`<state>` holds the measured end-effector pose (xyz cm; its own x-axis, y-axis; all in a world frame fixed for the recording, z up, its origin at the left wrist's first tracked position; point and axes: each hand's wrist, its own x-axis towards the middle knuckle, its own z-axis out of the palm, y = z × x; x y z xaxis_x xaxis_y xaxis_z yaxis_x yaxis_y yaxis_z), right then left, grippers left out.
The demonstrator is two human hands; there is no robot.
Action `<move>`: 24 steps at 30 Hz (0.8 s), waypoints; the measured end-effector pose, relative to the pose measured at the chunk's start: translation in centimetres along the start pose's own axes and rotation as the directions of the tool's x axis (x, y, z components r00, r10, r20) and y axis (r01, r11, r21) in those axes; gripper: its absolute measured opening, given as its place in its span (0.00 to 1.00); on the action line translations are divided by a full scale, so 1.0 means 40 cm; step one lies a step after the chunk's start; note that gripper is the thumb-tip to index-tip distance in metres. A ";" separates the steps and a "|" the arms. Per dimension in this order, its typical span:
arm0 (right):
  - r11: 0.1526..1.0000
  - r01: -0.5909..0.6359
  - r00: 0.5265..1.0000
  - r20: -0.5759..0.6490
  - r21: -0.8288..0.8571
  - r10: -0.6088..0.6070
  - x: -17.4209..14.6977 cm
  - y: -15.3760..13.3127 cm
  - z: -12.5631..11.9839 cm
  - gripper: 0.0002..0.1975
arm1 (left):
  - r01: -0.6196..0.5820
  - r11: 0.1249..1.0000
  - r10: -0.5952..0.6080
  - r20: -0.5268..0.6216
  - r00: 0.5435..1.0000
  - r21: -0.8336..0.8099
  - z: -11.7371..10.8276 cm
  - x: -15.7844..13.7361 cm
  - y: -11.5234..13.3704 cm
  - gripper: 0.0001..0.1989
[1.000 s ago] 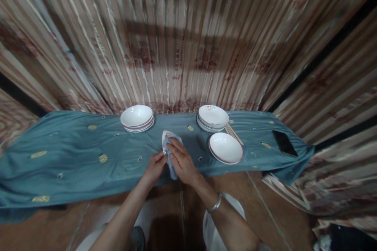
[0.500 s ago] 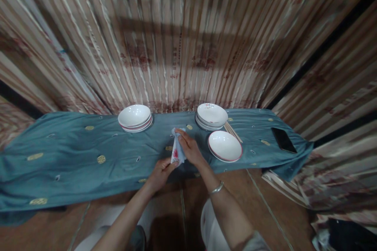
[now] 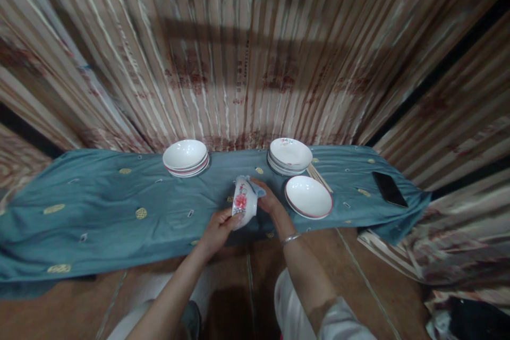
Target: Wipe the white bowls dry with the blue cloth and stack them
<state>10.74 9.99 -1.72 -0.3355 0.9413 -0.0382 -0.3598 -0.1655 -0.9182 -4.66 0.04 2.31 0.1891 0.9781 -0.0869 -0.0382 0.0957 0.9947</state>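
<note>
A white bowl with a red flower print (image 3: 244, 206) is tilted on its side above the cloth-covered table, its flowered outside towards me. My left hand (image 3: 220, 229) grips its lower left rim, thumb on the outside. A light blue cloth (image 3: 258, 189) is pinched in my right hand (image 3: 269, 199) and lies against the far right side of the bowl; part of that hand's fingers is hidden behind the bowl. To the right, just beyond my right hand, red-rimmed bowls (image 3: 308, 196) sit nested on the table.
A stack of white bowls (image 3: 185, 155) stands at the back left, and a stack of plates (image 3: 290, 154) at the back centre-right. Chopsticks (image 3: 319, 177) lie beside the plates. A black phone (image 3: 389, 189) rests at the right end of the teal tablecloth (image 3: 103, 202). A striped curtain (image 3: 223, 64) hangs behind.
The bowl has been turned so its flowered outside now shows, where before it was seen nearly edge-on. My right hand and the cloth have shifted to its right side.
</note>
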 end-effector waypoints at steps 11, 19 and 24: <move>0.974 -0.149 0.986 -0.051 0.171 0.160 -0.010 0.028 0.037 0.15 | 0.064 0.866 -0.154 -0.143 0.978 -0.497 0.007 -0.006 0.064 0.22; 0.946 -0.117 0.968 -0.177 0.304 0.177 -0.012 0.052 0.126 0.13 | -0.052 0.874 -0.081 -0.251 0.965 -0.484 0.002 0.019 0.061 0.22; 0.919 -0.146 0.942 -0.232 0.365 0.241 -0.030 0.082 0.162 0.06 | -0.137 0.935 0.022 -0.334 0.942 -0.326 0.004 0.039 0.021 0.20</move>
<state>4.31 6.41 -2.13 -0.2013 0.9152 -0.3490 -0.5999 -0.3969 -0.6947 -4.23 1.61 3.02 -0.1506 0.9855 -0.0787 -0.3818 0.0155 0.9241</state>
